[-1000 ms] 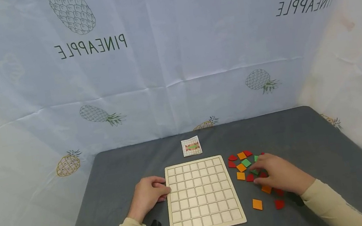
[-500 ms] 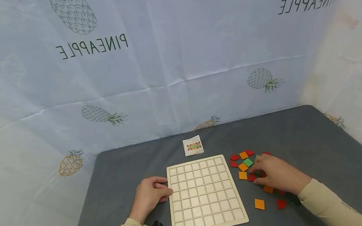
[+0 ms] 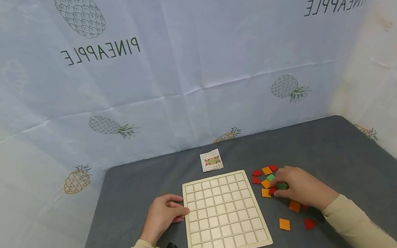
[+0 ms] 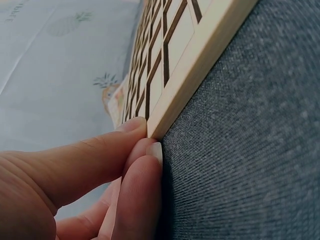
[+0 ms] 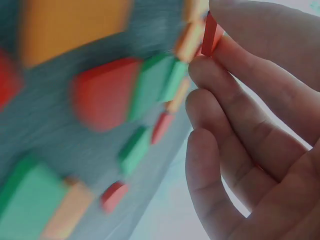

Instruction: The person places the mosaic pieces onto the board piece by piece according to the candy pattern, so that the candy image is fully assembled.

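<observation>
My left hand [image 3: 163, 213] pinches the left edge of a pale wooden grid board [image 3: 225, 217]. In the left wrist view the thumb lies on the board's top edge [image 4: 192, 65], with fingertips against its side. My right hand [image 3: 300, 188] pinches a small red tile [image 5: 210, 36] between thumb and index finger; the other fingers are loosely bent. It is over a scatter of tiles right of the board, close above a green tile [image 3: 282, 187]. Orange tiles [image 3: 265, 183] and red tiles [image 3: 256, 173] lie around it, some hidden beneath the hand.
A small printed card [image 3: 211, 160] with a coloured grid pattern lies behind the board. An orange tile [image 3: 284, 224] and a red tile [image 3: 309, 223] lie nearer the front of the dark table [image 3: 145, 178]. A pineapple-print curtain [image 3: 174, 59] hangs behind.
My right hand has shifted slightly left and now holds a red tile between its fingertips. A green tile shows under the hand. The left hand stays at the board's edge.
</observation>
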`<action>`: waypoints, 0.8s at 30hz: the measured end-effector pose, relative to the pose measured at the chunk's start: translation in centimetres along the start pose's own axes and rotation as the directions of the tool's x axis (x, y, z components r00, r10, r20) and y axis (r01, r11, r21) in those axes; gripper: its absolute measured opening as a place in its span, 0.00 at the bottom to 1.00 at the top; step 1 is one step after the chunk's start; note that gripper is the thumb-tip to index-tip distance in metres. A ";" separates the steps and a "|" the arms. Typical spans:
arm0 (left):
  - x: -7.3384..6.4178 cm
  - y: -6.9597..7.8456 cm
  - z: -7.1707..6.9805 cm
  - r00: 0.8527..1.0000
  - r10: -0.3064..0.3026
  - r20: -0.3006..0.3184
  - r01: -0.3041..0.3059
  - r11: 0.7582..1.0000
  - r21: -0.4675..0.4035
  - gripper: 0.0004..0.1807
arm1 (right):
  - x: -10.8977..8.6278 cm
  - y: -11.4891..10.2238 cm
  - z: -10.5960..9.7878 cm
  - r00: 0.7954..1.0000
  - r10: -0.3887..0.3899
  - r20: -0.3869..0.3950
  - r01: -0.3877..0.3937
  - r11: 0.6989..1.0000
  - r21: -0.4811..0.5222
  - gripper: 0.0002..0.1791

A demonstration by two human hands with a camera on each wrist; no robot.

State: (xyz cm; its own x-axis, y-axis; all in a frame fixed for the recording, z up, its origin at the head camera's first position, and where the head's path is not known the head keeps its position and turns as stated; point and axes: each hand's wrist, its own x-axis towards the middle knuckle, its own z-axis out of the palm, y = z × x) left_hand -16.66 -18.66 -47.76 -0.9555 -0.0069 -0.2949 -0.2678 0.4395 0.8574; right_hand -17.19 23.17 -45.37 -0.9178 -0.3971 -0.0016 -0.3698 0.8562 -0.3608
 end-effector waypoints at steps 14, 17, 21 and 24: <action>0.3 -0.2 0.0 1.000 -0.001 0.026 0.002 1.000 -0.029 0.26 | 3.7 -4.1 1.5 0.997 -0.076 -0.020 0.077 0.992 0.095 0.11; 0.3 -0.2 0.1 1.000 0.005 0.030 -0.004 1.000 -0.027 0.26 | 3.8 -4.4 1.8 0.997 -0.078 -0.002 0.078 0.994 0.072 0.11; 0.4 -0.2 -0.1 1.000 0.001 0.030 0.000 0.999 -0.035 0.25 | 3.9 -4.8 1.9 0.997 -0.082 -0.001 0.082 0.995 0.050 0.11; 0.4 -0.3 -0.2 1.000 0.005 0.028 -0.004 0.999 -0.036 0.26 | 4.0 -5.2 1.9 0.996 -0.093 -0.007 0.093 0.995 0.047 0.10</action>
State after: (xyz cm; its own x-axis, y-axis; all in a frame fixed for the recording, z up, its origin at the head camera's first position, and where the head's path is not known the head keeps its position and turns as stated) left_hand -17.02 -18.97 -48.03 -0.9531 0.0204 -0.3019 -0.2680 0.4066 0.8734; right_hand -18.61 16.50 -45.32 -0.8804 -0.4727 0.0379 -0.4463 0.7989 -0.4032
